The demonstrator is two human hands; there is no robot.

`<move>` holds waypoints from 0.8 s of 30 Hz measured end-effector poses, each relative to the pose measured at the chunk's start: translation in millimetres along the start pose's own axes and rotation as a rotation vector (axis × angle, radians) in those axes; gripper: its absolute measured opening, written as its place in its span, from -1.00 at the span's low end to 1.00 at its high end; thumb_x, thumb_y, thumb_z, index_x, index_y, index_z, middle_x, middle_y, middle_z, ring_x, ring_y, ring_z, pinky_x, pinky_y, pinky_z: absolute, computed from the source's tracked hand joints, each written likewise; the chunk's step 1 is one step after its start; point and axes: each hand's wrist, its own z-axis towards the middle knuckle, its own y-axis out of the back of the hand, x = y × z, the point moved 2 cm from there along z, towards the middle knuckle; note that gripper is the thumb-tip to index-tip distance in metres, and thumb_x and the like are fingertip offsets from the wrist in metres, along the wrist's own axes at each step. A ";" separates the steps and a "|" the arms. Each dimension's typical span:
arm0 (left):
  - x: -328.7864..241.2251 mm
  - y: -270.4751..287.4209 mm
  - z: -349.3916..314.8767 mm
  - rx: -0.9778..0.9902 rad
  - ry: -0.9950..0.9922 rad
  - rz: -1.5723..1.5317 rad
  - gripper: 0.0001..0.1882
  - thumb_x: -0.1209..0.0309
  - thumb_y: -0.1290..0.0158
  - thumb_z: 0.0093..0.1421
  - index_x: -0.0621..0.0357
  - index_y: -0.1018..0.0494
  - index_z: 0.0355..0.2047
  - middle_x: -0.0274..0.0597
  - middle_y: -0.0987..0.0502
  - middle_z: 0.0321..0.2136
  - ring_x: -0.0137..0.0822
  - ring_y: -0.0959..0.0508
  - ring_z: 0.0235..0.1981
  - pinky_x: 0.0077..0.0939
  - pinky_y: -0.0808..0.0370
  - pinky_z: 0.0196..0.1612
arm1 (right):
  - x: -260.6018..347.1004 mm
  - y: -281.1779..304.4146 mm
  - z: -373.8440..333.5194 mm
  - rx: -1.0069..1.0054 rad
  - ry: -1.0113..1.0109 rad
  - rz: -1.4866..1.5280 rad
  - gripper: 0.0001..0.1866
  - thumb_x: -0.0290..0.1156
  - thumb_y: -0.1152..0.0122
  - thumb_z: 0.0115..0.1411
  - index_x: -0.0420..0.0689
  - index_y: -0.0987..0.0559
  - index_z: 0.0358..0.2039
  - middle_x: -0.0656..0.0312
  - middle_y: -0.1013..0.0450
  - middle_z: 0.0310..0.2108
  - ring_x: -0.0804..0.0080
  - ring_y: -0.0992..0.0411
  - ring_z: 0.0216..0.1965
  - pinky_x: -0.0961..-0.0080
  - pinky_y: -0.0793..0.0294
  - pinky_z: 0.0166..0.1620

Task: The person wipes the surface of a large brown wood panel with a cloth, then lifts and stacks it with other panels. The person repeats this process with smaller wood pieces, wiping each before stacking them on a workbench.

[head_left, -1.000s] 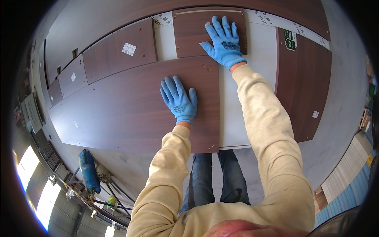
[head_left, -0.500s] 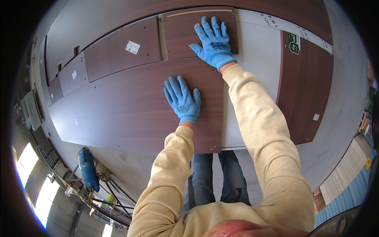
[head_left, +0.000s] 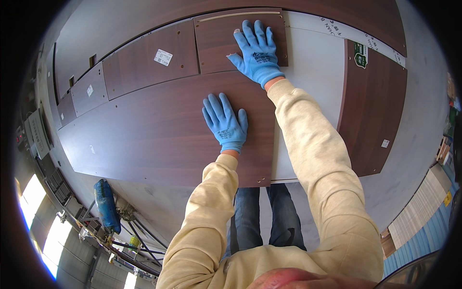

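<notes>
My left hand [head_left: 224, 123], in a blue work glove, lies flat with fingers stretched on a large dark brown wood-grain panel [head_left: 159, 130]. My right hand [head_left: 257, 55], gloved the same way, rests spread on a smaller brown panel [head_left: 216, 43] that has a pale strip along its far edge. That smaller panel butts against another brown panel [head_left: 134, 72] with a white label on its left. Beneath them shows a white board [head_left: 313, 62]. The glove's thumb and one fingertip on my right hand look worn through.
At the right lies a separate brown panel [head_left: 373, 111] with a green badge sticker. Two small panels, one of them a labelled panel [head_left: 90, 90], sit at the far left. A blue cylinder [head_left: 107, 207] on a metal frame stands at the lower left, and stacked boards [head_left: 418, 207] at the lower right.
My right hand has moved slightly left with the smaller panel, closing the gap to the panel on its left. My left hand and the large panel have shifted slightly right.
</notes>
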 end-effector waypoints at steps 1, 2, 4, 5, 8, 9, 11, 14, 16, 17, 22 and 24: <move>0.2 0.0 0.3 0.000 0.000 -0.004 -0.20 0.05 0.03 0.32 0.29 -0.13 0.43 0.35 -0.08 0.43 0.34 -0.06 0.46 0.20 0.04 0.47 | 0.3 -0.2 0.2 -0.002 0.000 -0.001 -0.25 0.26 -0.07 0.28 0.01 -0.41 0.31 0.06 -0.15 0.44 -0.12 -0.03 0.45 -0.21 0.13 0.45; 0.5 -0.1 0.5 0.000 0.000 -0.009 -0.20 0.05 0.03 0.32 0.29 -0.13 0.43 0.35 -0.08 0.43 0.34 -0.05 0.46 0.20 0.05 0.47 | 0.6 -0.4 0.3 -0.004 0.000 -0.002 -0.25 0.26 -0.07 0.28 0.01 -0.41 0.31 0.06 -0.15 0.44 -0.12 -0.03 0.45 -0.21 0.13 0.45; 0.7 -0.1 1.5 -0.003 -0.001 -0.011 -0.20 0.05 0.03 0.32 0.29 -0.13 0.43 0.35 -0.08 0.43 0.34 -0.05 0.46 0.19 0.05 0.47 | 2.3 -0.5 2.2 -0.003 -0.008 -0.012 -0.25 0.25 -0.08 0.28 0.01 -0.40 0.31 0.06 -0.15 0.44 -0.11 -0.04 0.45 -0.21 0.12 0.44; 0.8 0.0 2.0 -0.004 -0.001 -0.011 -0.20 0.06 0.03 0.32 0.29 -0.13 0.43 0.35 -0.08 0.43 0.33 -0.05 0.46 0.19 0.06 0.47 | 3.5 -0.7 3.3 -0.003 -0.012 -0.017 -0.25 0.25 -0.09 0.29 0.01 -0.40 0.31 0.06 -0.14 0.44 -0.11 -0.04 0.44 -0.21 0.11 0.44; -0.5 0.3 2.6 -0.005 -0.005 -0.014 -0.20 0.06 0.03 0.32 0.29 -0.13 0.43 0.35 -0.08 0.43 0.34 -0.05 0.46 0.19 0.06 0.47 | 6.2 -1.5 2.5 -0.011 -0.035 -0.033 -0.25 0.24 -0.10 0.28 0.00 -0.40 0.30 0.05 -0.14 0.43 -0.10 -0.04 0.44 -0.21 0.10 0.44; -1.1 0.9 2.1 -0.003 -0.008 -0.015 -0.20 0.06 0.02 0.32 0.29 -0.13 0.43 0.34 -0.08 0.43 0.34 -0.05 0.46 0.19 0.07 0.47 | 4.4 -1.7 1.7 -0.030 -0.031 0.010 -0.24 0.24 -0.12 0.26 0.00 -0.39 0.30 0.05 -0.14 0.43 -0.10 -0.05 0.44 -0.21 0.09 0.43; -2.9 1.3 2.4 0.004 -0.011 -0.025 -0.20 0.06 0.02 0.32 0.29 -0.13 0.43 0.34 -0.08 0.43 0.34 -0.05 0.46 0.19 0.06 0.47 | -2.9 -1.4 1.0 -0.071 -0.026 0.093 -0.22 0.25 -0.16 0.23 0.00 -0.39 0.29 0.04 -0.16 0.42 -0.11 -0.07 0.43 -0.22 0.06 0.42; 3.5 -0.6 0.6 -0.022 0.001 -0.026 -0.21 0.06 0.02 0.32 0.29 -0.14 0.43 0.34 -0.09 0.43 0.34 -0.05 0.46 0.19 0.05 0.47 | -15.9 18.1 0.3 -0.161 -0.229 0.017 -0.16 0.25 -0.25 0.15 -0.02 -0.35 0.30 0.01 -0.17 0.41 -0.16 -0.09 0.42 -0.23 0.02 0.40; 1.6 0.0 -0.4 -0.024 -0.003 -0.023 -0.21 0.06 0.01 0.32 0.28 -0.15 0.42 0.34 -0.09 0.42 0.34 -0.07 0.45 0.21 0.03 0.46 | -38.6 23.7 -13.1 -0.178 -0.466 0.013 -0.13 0.22 -0.32 0.10 -0.06 -0.33 0.28 -0.07 -0.18 0.39 -0.24 -0.10 0.41 -0.25 0.01 0.39; 0.9 0.4 0.6 -0.014 -0.001 -0.012 -0.22 0.06 0.00 0.31 0.28 -0.17 0.42 0.33 -0.10 0.42 0.34 -0.08 0.44 0.22 0.01 0.46 | -47.9 19.9 -20.4 -0.168 -0.587 0.057 -0.13 0.20 -0.33 0.09 -0.08 -0.34 0.26 -0.10 -0.18 0.39 -0.24 -0.09 0.41 -0.26 0.03 0.40; 0.2 -0.9 1.3 -0.019 -0.012 -0.019 -0.21 0.06 -0.01 0.31 0.27 -0.17 0.41 0.33 -0.09 0.42 0.34 -0.08 0.44 0.24 0.01 0.46 | -37.3 8.8 -32.7 -0.258 -0.500 0.143 -0.20 -0.02 -0.34 0.14 -0.23 -0.32 0.25 -0.17 -0.35 0.23 -0.17 -0.25 0.32 -0.11 -0.24 0.30; -0.5 -1.5 1.2 -0.020 -0.014 -0.022 -0.21 0.06 -0.01 0.31 0.27 -0.16 0.42 0.32 -0.08 0.43 0.34 -0.07 0.44 0.24 0.02 0.46 | -31.3 9.3 -31.6 -0.260 -0.553 0.153 -0.21 -0.05 -0.36 0.12 -0.23 -0.32 0.24 -0.14 -0.38 0.19 -0.15 -0.30 0.27 -0.06 -0.30 0.27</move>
